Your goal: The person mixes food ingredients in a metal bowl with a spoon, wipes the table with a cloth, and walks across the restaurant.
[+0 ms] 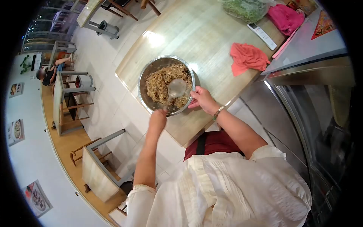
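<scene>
- Cream pleated shirt (223, 181), short-sleeved; nearest item, behind both grips.
- Left grip (158, 115): clenched around the handle of the round-headed, pale ladle; knuckles just beside the bowl's near-left rim; handle blurred, exact finger placement cannot be told.
- Right grip (201, 100): pinching the bowl's rim at its right side; beaded bracelet (218, 111) on the wrist.
- Round-headed, pale ladle (177, 87): blurred, material uncertain; long axis runs from the left grip forward and slightly rightward; head lies between the two grips and beyond them, nearer the right, though the left alone has the handle.
- Deep round bowl of shiny metal (158, 63): ahead of both grips, on the desk corner.
- Brown, coarse, clumped mixture (159, 83): in the bowl, ahead of the left grip, under and around the ladle head.
- Pale wooden desk (215, 49): beneath the bowl, stretching forward and right of the right grip.
- Crumpled coral cloth (247, 58): forward-right of the right grip.
- White slim remote control (262, 36): beyond the cloth.
- Clear plastic bag of leafy greens (245, 10); bright pink crumpled bundle (286, 19): farther forward-right.
- Seated person (49, 75): far left of the left grip.
</scene>
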{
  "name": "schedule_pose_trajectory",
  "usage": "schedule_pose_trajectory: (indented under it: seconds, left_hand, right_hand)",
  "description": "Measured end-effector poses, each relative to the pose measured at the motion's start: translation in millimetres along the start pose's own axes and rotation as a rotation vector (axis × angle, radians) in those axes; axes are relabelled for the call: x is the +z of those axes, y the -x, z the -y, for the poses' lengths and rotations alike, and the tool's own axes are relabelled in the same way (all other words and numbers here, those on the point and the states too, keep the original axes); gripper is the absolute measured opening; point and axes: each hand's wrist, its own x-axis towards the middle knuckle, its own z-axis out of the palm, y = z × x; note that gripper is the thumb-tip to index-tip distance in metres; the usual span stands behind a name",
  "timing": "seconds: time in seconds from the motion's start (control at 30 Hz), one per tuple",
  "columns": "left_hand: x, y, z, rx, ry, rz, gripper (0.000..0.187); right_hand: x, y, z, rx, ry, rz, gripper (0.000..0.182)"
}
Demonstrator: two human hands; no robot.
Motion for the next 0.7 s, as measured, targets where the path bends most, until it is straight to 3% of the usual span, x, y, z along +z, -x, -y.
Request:
schedule_pose_trajectory:
  seconds: [0.03, 0.1, 0.17, 0.3, 0.37, 0.47, 0.57, 0.6, 0.7]
  left_hand:
    - [-9, -13, 0, 0.047, -0.133, -0.038, 0.03]
    - [-19, -13, 1, 0.031, -0.076, -0.089, 0.03]
    - [-26, -7, 0, -0.027, -0.025, -0.316, 0.032]
    - [-32, -33, -36, -0.086, -0.131, -0.327, 0.021]
    - [-3, -34, -39, 0.034, -0.325, -0.294, 0.011]
    - [9, 13, -31, 0.235, -0.467, -0.268, 0.015]
    - [-24, 27, -17, 0.215, -0.495, -0.211, 0.013]
    - [-32, 21, -18, 0.11, -0.463, -0.219, 0.014]
    - [-33, -14, -22, 0.089, -0.163, -0.292, 0.017]
  right_hand:
    - [1, 1, 1, -0.002, 0.003, -0.004, 0.016]
    - [2, 1, 1, 0.004, -0.02, -0.022, 0.016]
    - [0, -3, -1, -0.003, -0.014, -0.01, 0.016]
    - [-1, -4, -4, 0.001, 0.007, -0.02, 0.016]
    - [0, -3, -2, -0.002, 0.019, -0.023, 0.016]
    - [3, 0, -1, 0.016, 0.014, -0.012, 0.016]
    - [0, -2, -2, 0.011, 0.014, -0.009, 0.015]
    - [0, -2, -2, 0.017, 0.025, 0.001, 0.015]
    - [2, 0, -3, 0.005, 0.031, -0.027, 0.015]
